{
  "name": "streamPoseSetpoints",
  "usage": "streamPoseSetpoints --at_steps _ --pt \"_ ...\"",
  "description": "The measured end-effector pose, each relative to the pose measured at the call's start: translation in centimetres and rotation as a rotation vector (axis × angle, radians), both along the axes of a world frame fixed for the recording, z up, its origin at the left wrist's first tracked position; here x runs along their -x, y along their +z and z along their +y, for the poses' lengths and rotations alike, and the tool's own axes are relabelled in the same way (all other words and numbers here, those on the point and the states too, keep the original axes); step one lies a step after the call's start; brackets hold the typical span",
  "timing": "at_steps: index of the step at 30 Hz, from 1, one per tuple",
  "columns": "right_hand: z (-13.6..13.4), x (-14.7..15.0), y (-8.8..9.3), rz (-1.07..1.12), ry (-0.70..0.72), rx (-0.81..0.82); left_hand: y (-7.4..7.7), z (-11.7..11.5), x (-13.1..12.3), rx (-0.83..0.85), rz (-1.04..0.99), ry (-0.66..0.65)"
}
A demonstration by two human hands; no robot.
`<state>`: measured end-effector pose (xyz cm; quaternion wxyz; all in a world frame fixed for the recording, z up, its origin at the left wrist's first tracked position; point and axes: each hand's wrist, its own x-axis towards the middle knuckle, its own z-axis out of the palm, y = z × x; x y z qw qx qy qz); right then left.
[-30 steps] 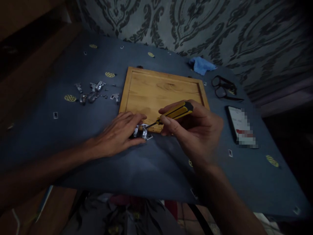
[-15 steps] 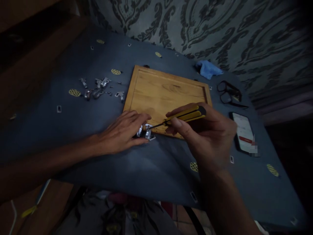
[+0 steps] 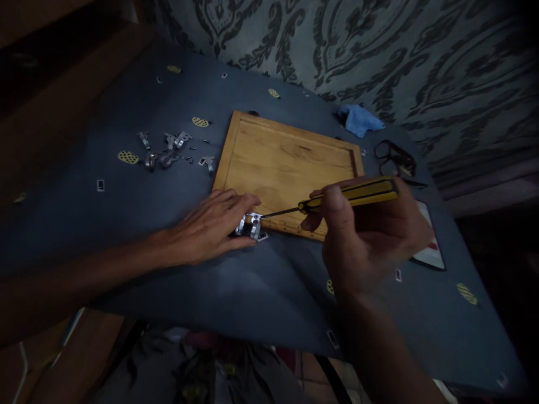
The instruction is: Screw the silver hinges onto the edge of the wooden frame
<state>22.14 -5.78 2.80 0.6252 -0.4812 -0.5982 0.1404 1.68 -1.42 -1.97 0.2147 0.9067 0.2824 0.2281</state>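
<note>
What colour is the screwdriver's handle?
The screwdriver's handle is yellow with dark stripes, seen best in the head view.

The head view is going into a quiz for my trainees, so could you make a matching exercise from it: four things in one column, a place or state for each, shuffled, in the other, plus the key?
Things:
1. screwdriver
2. wooden panel
3. blue cloth
4. loose metal parts

Places or states:
A. near left corner covered by the left hand
B. scattered beyond the panel's left edge
C. held in the right hand
D. crumpled near the patterned wall

Pairs: 1-C, 2-A, 3-D, 4-B
</note>
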Motion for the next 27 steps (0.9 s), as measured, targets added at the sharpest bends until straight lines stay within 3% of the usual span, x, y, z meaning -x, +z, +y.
streamPoseSetpoints --at_steps 12,21,27 --pt "0.2 -0.1 -0.2 -0.109 0.061 0.007 0.3 -0.1 0.0 0.039 0.022 0.014" --pt "-0.1 -0.3 0.2 -0.101 0.100 0.137 0.3 0.0 -0.1 0.018 0.037 0.004" --pt "-0.2 -1.6 1.4 -0.095 0.295 0.291 0.2 0.0 -0.1 0.000 0.027 0.007"
